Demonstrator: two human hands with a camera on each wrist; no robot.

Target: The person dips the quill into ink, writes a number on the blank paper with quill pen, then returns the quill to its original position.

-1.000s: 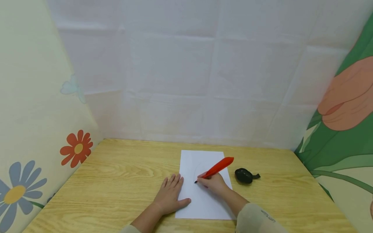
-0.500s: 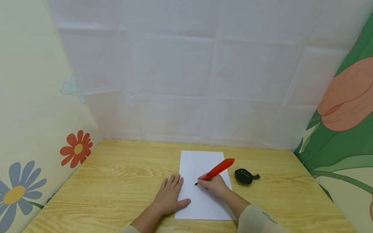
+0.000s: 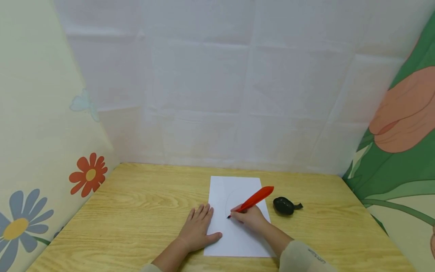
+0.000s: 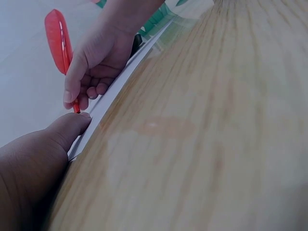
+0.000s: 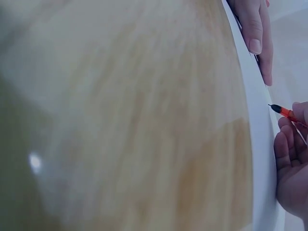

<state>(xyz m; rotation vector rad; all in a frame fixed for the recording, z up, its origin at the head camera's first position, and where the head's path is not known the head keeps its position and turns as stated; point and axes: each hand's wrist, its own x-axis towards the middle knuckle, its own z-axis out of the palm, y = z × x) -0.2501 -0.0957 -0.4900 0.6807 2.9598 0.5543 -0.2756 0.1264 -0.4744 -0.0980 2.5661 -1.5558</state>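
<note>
A white sheet of paper [image 3: 234, 243] lies on the wooden table, bearing a thin curved line. My left hand [image 3: 198, 230] rests flat across its left edge, fingers straight and thumb spread onto the sheet. My right hand [image 3: 252, 218] pinches a red feather-shaped pen [image 3: 256, 197] near its black tip, which meets the paper at the lower end of the curve. The pen's feathered end leans up to the right. In the right wrist view the pen's dark point [image 5: 275, 108] shows close to the sheet; the feathered end is out of that view.
A glossy black oval object with a short tail [image 3: 284, 206] sits right of the paper. The wooden table [image 3: 146, 200] reaches back to a creased white cloth [image 3: 200, 83]. Flower-printed panels [image 3: 37, 136] stand at both sides.
My right hand and the pen have moved slightly down the paper, toward me. The curved line on the sheet has grown longer at its lower end. My left hand keeps its place.
</note>
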